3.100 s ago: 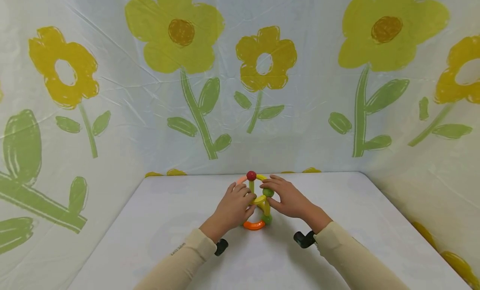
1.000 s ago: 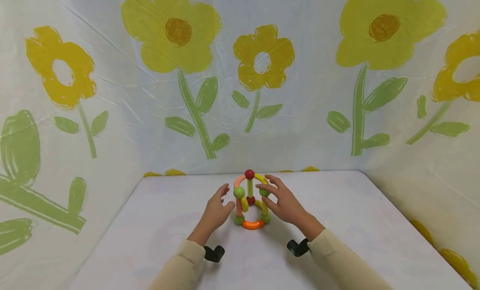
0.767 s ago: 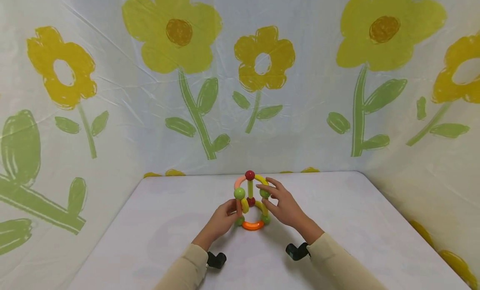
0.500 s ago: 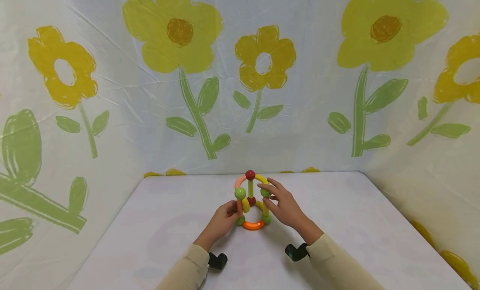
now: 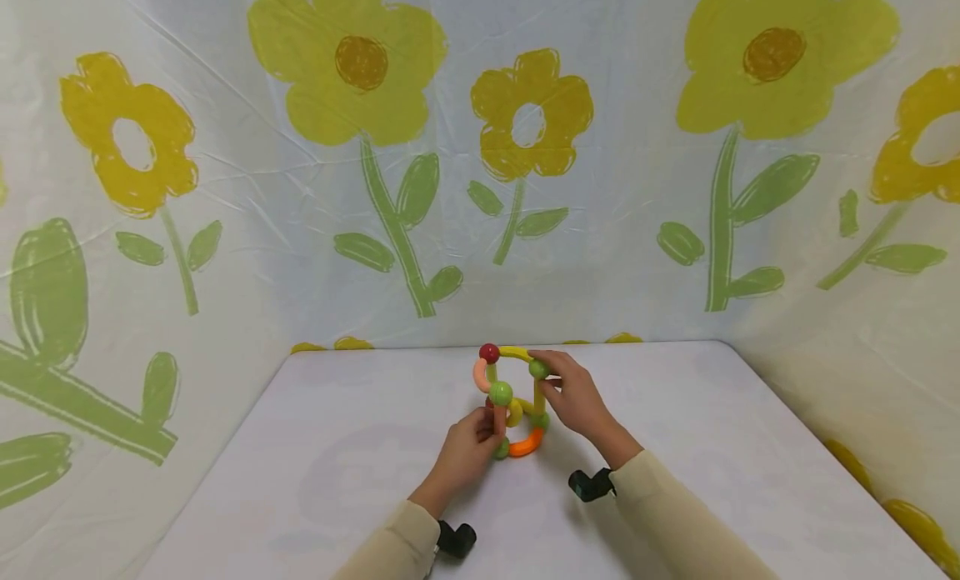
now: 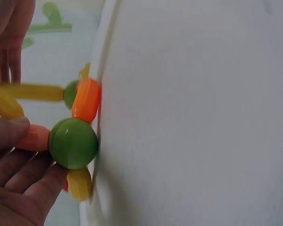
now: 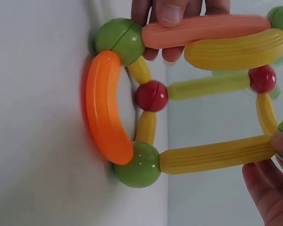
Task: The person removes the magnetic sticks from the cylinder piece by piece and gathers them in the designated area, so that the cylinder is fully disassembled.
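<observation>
Up close, I have the left sleeve and right sleeve, a black wrist mount at each cuff. Just past them, the hands are apart, both gripping one toy frame of coloured rods and balls, which stands on the table. The left hand pinches a pink rod; the right hand pinches an upper green ball. On my right wrist view, a curved yellow piece lies alongside the pink rod, and a curved orange piece joins two lower green balls. Farther back, a red ball tops a yellow-green rod. Behind the table, I see white cloth printed with yellow flowers.
</observation>
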`<state>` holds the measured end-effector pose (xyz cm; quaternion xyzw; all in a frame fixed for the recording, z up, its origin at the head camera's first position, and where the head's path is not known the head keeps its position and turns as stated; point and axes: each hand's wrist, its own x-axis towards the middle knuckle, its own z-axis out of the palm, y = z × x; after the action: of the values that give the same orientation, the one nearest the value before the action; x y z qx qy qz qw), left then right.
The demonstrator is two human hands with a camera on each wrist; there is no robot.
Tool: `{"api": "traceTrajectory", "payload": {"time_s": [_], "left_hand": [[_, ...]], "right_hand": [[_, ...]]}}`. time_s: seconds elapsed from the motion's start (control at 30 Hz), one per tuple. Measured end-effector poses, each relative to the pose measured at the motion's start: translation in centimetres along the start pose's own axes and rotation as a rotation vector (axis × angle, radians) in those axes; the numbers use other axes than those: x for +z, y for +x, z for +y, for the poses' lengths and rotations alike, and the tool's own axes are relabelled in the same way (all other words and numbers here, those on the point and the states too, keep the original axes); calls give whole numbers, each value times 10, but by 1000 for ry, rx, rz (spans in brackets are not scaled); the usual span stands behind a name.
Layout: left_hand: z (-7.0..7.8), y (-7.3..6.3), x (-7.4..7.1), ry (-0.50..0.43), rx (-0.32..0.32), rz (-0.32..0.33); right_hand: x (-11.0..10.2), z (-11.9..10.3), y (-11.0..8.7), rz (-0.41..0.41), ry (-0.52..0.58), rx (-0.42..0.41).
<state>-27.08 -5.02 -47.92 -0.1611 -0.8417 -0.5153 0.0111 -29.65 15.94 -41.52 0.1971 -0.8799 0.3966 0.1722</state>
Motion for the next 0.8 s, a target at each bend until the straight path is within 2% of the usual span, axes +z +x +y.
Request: {"api": "traceTrajectory", "payload": {"time_s": [0.23,0.5,0.57,0.67,0.73,0.8], "left_hand": [[11,2,24,8,-8,85],[17,3,38,14,32,158],[16,4,40,17,31,161],[15,5,42,30,35,168],[15,6,43,33,31,171],[16,6,43,33,40,177]], "right_hand": [[1,12,15,3,47,54],[-1,18,21,-32,57,96],[-3,17,18,-8,40,98],[-7,16,10,106,19,130],[-9,14,2,177,57,168],[-10,12,-6,178,120,190]]}}
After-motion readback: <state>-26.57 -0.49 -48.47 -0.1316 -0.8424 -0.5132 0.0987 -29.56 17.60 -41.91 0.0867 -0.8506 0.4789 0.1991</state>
